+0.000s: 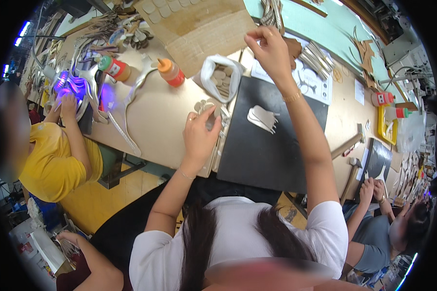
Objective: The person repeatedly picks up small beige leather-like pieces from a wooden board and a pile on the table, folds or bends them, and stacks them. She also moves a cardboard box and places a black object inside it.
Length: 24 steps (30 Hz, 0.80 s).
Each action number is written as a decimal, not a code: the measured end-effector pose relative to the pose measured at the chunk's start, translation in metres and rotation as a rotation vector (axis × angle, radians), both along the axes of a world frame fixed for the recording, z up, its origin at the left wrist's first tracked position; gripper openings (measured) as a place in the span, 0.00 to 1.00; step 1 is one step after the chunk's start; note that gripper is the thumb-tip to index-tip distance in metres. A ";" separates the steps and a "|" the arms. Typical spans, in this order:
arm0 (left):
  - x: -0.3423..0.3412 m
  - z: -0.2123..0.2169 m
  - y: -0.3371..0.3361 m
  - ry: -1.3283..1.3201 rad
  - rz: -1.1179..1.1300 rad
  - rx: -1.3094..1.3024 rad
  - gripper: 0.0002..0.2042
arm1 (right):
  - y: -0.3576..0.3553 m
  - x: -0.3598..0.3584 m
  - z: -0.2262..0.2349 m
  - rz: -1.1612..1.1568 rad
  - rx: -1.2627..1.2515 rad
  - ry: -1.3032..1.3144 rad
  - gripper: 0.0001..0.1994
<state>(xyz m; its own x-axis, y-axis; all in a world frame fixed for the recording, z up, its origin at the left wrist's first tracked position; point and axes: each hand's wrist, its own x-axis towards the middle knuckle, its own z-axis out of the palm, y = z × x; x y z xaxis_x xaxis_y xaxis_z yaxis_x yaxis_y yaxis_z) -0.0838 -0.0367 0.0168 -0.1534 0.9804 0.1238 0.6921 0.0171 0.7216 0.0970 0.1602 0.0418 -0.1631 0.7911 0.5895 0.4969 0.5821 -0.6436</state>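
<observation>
Now, left hand: the left hand [199,133] rests at the table's near edge, fingers bent, thumb and finger pinching a small tan oval piece [210,107] from a little heap.
Right hand: the right hand [271,48] is lifted up high over the table, fingertips pinched close together; what they hold is too small to tell.
Tan pieces: the heap lies just left of the black mat [272,145], near the table edge.
White bag: an open white bag [213,68] with more tan ovals inside stands just behind the heap.
Black mat: flat and dark, in front of the person, with white cut shapes [262,118] lying on it.
Table: a long light brown table [155,116], crowded with bits at the far side.
Bottles: two orange squeeze bottles, one with a green cap [114,68] and one with an orange cap [170,72], stand to the left.
Cardboard: a big brown sheet [204,29] lies behind the bag.
Paper: a white sheet with line drawings [310,80] lies past the mat.
Yellow tray: a yellow tray [386,128] sits far right, red bottles [383,98] by it.
Hammers: two wooden-handled hammers [349,143] lie right of the mat.
Neighbours: a person in a yellow shirt [58,160] works under a purple light [68,85] on the left; another person's hands [374,189] rest on the right.
Floor: yellow-brown boards [102,199] under the table.
</observation>
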 end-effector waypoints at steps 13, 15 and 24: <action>0.056 -0.010 0.001 -0.153 -0.396 0.134 0.20 | 0.210 -0.082 0.002 -0.171 0.282 -0.236 0.14; 0.062 -0.019 0.006 -0.141 -0.405 0.133 0.20 | 0.216 -0.080 0.000 -0.182 0.338 -0.276 0.14; 0.068 -0.032 0.016 -0.101 -0.398 0.105 0.23 | 0.218 -0.073 0.005 -0.137 0.288 -0.300 0.12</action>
